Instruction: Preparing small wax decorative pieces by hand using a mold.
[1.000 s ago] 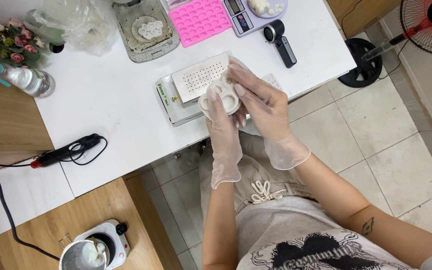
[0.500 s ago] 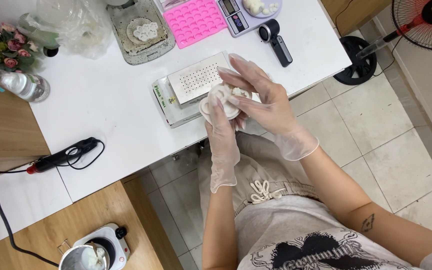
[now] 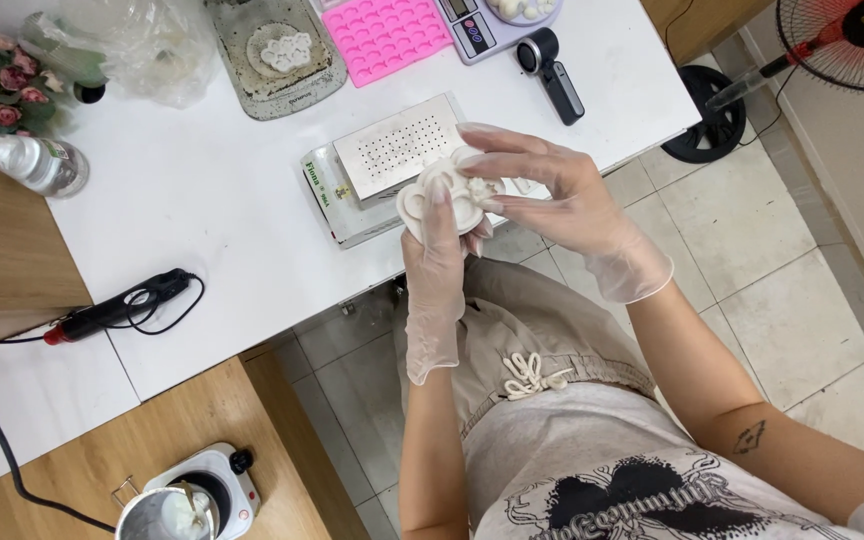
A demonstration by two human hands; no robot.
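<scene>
- Holding with 2 gloved hands: left hand (image 3: 435, 262) cups a white, lobed, flower-shaped silicone mould (image 3: 444, 198) from below, thumb up over its near rim.
- Right hand (image 3: 552, 195) comes in from the other side, fingers spread over the top, fingertips pinching the mould's right edge. Neither hand is clenched; both grasp the mould.
- Mould sits between the palms, just above the table edge and over the near corner of a flat metal box with a perforated top plate (image 3: 387, 165).
- Handling, my read: light, soft, flexible; likely bends when squeezed. Thin clear gloves on smooth silicone may slip. Whatever is cast inside could be brittle, so best gripped at the outer lobes, flexing the rim rather than pressing the centre.
- Beyond the hands: pink silicone mould tray with many small cavities (image 3: 385, 35), grey tray holding a white cast piece (image 3: 274, 52), small digital scale (image 3: 480, 22).
- Far left of the left hand: black cabled hand tool (image 3: 117, 308) on the white table (image 3: 202, 210).
- Near-left: small electric hotplate with a metal pot (image 3: 184, 500).
</scene>
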